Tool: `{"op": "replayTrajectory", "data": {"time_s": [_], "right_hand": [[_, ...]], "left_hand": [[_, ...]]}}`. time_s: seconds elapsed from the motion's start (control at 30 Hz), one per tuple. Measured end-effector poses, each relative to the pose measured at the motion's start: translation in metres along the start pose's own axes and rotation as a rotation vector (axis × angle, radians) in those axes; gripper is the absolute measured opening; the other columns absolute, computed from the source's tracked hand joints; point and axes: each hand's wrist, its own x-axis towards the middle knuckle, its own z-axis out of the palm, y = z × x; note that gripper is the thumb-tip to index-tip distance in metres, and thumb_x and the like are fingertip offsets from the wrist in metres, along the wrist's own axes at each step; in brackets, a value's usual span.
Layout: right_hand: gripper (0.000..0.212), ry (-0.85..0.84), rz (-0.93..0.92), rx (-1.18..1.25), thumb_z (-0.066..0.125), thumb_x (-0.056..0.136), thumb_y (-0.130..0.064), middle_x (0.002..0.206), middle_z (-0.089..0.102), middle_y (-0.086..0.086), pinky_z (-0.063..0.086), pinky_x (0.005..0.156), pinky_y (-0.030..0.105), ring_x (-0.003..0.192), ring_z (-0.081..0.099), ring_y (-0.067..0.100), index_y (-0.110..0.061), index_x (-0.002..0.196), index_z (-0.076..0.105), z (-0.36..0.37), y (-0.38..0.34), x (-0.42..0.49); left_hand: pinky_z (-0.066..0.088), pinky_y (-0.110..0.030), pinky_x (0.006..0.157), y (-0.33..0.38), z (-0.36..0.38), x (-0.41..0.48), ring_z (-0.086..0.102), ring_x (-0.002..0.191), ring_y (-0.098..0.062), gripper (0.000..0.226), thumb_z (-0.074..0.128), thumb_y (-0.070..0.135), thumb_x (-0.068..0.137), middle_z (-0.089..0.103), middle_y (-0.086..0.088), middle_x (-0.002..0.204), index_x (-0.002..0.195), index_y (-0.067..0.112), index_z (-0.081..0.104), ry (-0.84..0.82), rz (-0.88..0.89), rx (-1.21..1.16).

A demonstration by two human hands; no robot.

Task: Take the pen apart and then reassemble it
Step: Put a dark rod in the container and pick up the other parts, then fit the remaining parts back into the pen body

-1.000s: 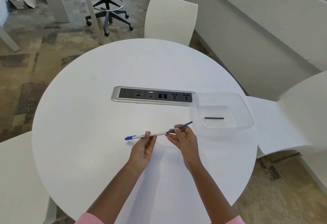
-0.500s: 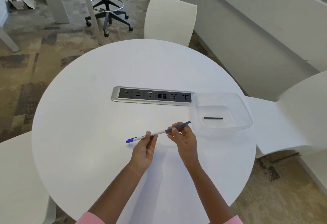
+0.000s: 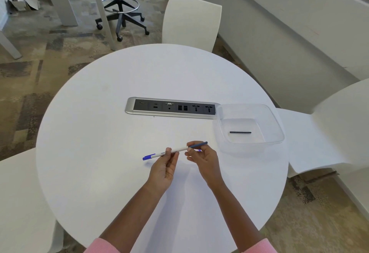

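Observation:
I hold a slim pen (image 3: 182, 149) level above the white round table (image 3: 99, 142). Its barrel is white, with a blue end (image 3: 148, 157) pointing left and a dark grey cap (image 3: 200, 144) on the right. My left hand (image 3: 164, 165) pinches the white barrel near its middle. My right hand (image 3: 202, 157) grips the grey cap with fingertips. A short dark pen part (image 3: 240, 132) lies flat inside a clear plastic tub (image 3: 276, 124) to the right.
A silver power and data socket strip (image 3: 171, 108) is set into the table's middle, touching the tub's left corner. White chairs stand behind (image 3: 191, 18), right (image 3: 329, 128) and left (image 3: 18, 192) of the table. A black wheeled stool (image 3: 119, 12) stands on the carpet beyond.
The pen and both hands have shifted slightly to the left and toward me; the grips look the same.

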Motion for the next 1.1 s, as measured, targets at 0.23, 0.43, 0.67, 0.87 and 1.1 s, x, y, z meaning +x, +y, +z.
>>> {"op": "replayTrajectory", "data": {"time_s": [0.23,0.43,0.67,0.87,1.1], "right_hand": [[0.026,0.073,0.049,-0.266,0.058,0.081,-0.002,0.091,0.062,0.000,0.048,0.060,0.009,0.071,0.059,0.011,-0.018,0.102,0.060,-0.015,0.007,0.009],[0.016,0.156,0.158,-0.716,0.055,0.083,-0.008,0.101,0.062,0.015,0.040,0.075,0.028,0.081,0.053,0.019,-0.005,0.098,0.060,-0.032,0.032,0.026],[0.023,0.117,0.209,-0.896,0.059,0.084,-0.019,0.105,0.056,0.016,0.042,0.079,0.032,0.094,0.057,0.030,-0.004,0.100,0.054,-0.028,0.048,0.029],[0.010,0.149,0.180,-0.862,0.052,0.084,-0.009,0.098,0.058,0.015,0.035,0.065,0.027,0.085,0.057,0.028,-0.003,0.090,0.057,-0.028,0.049,0.029],[0.006,0.168,0.124,-0.610,0.054,0.085,-0.015,0.083,0.063,0.008,0.041,0.060,0.026,0.074,0.057,0.020,-0.010,0.087,0.058,-0.033,0.025,0.019]], "left_hand": [[0.056,-0.026,0.067,0.005,0.003,-0.004,0.067,0.048,-0.015,0.011,0.054,0.005,0.089,0.067,-0.006,0.052,0.081,-0.001,0.059,-0.024,0.001,-0.012],[0.055,-0.023,0.061,0.009,0.004,-0.003,0.067,0.049,-0.014,0.010,0.054,0.004,0.089,0.067,-0.005,0.051,0.081,0.002,0.059,-0.024,0.008,-0.014],[0.054,-0.025,0.073,0.010,0.005,-0.002,0.068,0.052,-0.015,0.010,0.054,0.004,0.089,0.066,-0.006,0.051,0.081,0.000,0.058,-0.013,0.015,-0.017],[0.057,-0.026,0.066,0.012,0.005,-0.003,0.067,0.048,-0.014,0.010,0.054,0.004,0.089,0.067,-0.006,0.051,0.081,0.000,0.058,-0.016,0.022,-0.017],[0.056,-0.025,0.054,0.012,0.007,-0.005,0.066,0.046,-0.013,0.012,0.053,0.005,0.089,0.066,-0.004,0.049,0.079,0.001,0.058,-0.016,0.031,0.009]]}}
